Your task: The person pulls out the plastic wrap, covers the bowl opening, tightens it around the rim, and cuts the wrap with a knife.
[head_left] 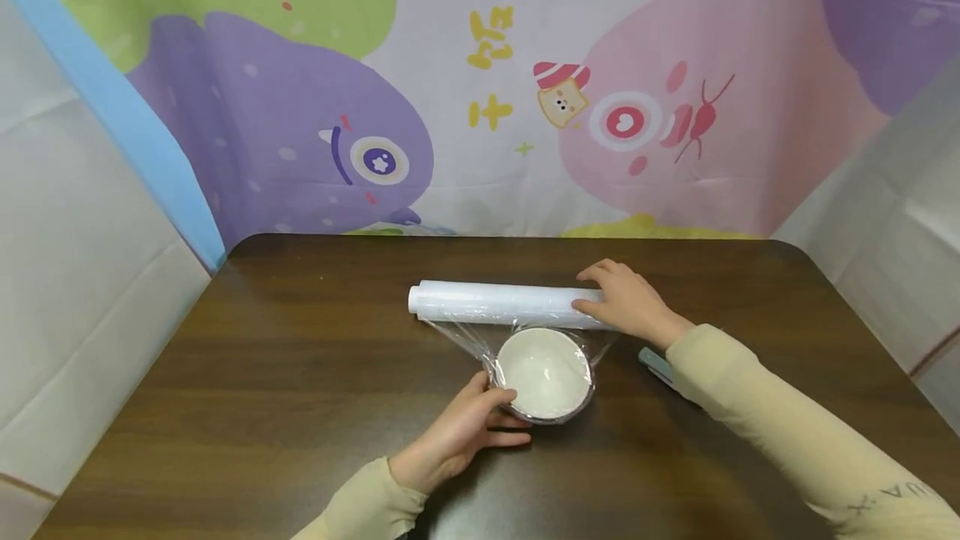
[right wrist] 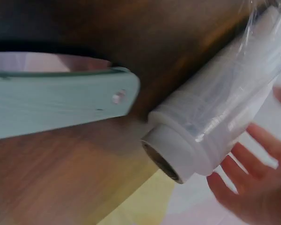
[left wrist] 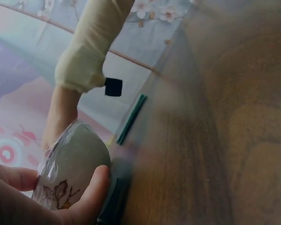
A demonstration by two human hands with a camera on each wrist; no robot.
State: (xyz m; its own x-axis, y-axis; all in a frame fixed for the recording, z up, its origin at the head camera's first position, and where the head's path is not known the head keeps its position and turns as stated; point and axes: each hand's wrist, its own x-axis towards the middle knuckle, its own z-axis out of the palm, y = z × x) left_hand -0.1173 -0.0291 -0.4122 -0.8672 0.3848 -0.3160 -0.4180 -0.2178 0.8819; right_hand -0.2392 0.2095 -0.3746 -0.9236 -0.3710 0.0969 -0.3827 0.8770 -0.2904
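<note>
My left hand (head_left: 468, 432) holds a white bowl (head_left: 542, 377) at its left side, thumb near the rim and other fingers lower down. Clear plastic wrap stretches over the bowl and runs back to a roll of plastic wrap (head_left: 502, 304). In the left wrist view the bowl (left wrist: 75, 164) is tilted and shows a brown leaf pattern on its outside. At the roll's right end is my right hand (head_left: 626, 302), fingers spread and loosely bent. The right wrist view shows the fingertips of this right hand (right wrist: 257, 173) right at the side of the roll (right wrist: 215, 108).
A pale green folding knife (right wrist: 61, 98) lies on the brown table (head_left: 300, 407), partly under the right sleeve (head_left: 757, 390) in the head view. Behind the table hangs a cartoon-printed cloth (head_left: 480, 165).
</note>
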